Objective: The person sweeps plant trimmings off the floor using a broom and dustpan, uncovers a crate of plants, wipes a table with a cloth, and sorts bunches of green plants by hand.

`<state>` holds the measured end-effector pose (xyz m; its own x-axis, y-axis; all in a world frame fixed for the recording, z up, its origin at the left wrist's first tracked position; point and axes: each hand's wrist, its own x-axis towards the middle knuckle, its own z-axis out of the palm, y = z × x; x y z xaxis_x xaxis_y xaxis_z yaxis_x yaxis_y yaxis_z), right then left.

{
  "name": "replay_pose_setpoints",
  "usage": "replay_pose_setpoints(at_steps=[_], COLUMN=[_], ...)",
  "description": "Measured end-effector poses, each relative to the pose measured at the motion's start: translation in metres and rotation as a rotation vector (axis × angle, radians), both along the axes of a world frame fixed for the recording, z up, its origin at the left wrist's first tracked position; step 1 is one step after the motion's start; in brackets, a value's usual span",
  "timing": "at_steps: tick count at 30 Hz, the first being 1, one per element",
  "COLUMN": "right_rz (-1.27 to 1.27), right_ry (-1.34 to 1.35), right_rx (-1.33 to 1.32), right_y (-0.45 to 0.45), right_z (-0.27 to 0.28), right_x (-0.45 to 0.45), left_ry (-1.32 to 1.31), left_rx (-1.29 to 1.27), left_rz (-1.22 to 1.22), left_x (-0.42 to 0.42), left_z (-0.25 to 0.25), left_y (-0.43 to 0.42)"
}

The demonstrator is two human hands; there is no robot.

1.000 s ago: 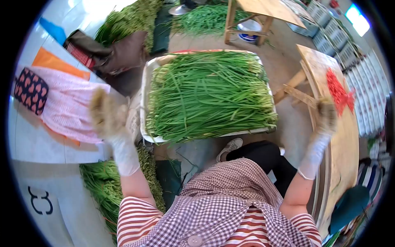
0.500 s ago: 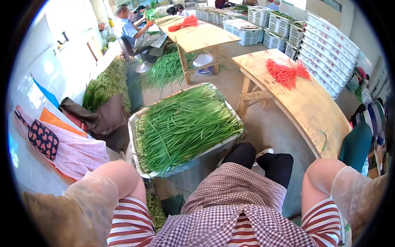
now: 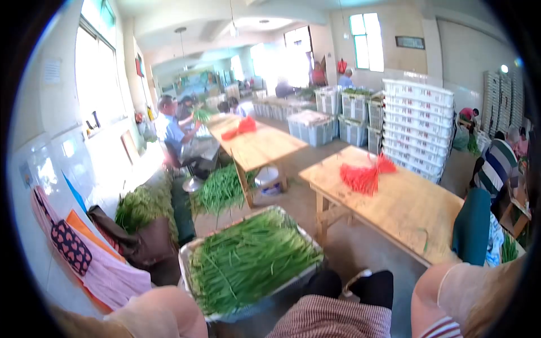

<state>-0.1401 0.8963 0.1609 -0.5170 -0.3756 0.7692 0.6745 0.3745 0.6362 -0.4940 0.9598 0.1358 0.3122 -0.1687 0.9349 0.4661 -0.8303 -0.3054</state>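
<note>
Both my bent elbows show at the bottom edge, with pale, brown-stained coverings on my forearms. My forearms run up towards the camera, and my left and right hands are outside the picture. In front of me stands a white plastic crate [image 3: 187, 270], heaped with long green chives [image 3: 253, 259] lying roughly side by side. Closest to my right arm is a wooden table [image 3: 406, 208] with a bundle of red ties [image 3: 363, 176] on it. What my hands hold or touch is hidden.
A second wooden table [image 3: 270, 149] stands farther back; a seated co-worker [image 3: 173, 132] beside it holds greens. Stacked white crates [image 3: 418, 129] rise behind the near table. Cloths and a pink apron [image 3: 115, 281] hang at left. A dark green chair back [image 3: 472, 228] is at right.
My view has tilted up, so the crate and tables sit lower and more of the room shows. My forearms have slipped further out at the bottom corners.
</note>
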Motion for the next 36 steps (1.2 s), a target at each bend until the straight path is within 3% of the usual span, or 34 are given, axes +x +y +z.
replay_pose_setpoints(at_steps=[12, 36], right_rz=[-0.036, -0.02], right_ry=[0.014, 0.054], right_rx=[-0.018, -0.074], right_y=[0.026, 0.01], right_z=[-0.023, -0.024], right_x=[-0.012, -0.007], left_ry=[-0.046, 0.115], left_rx=[-0.192, -0.321], left_rz=[0.022, -0.132], left_x=[0.011, 0.02], left_z=[-0.032, -0.062], left_y=[0.052, 0.039])
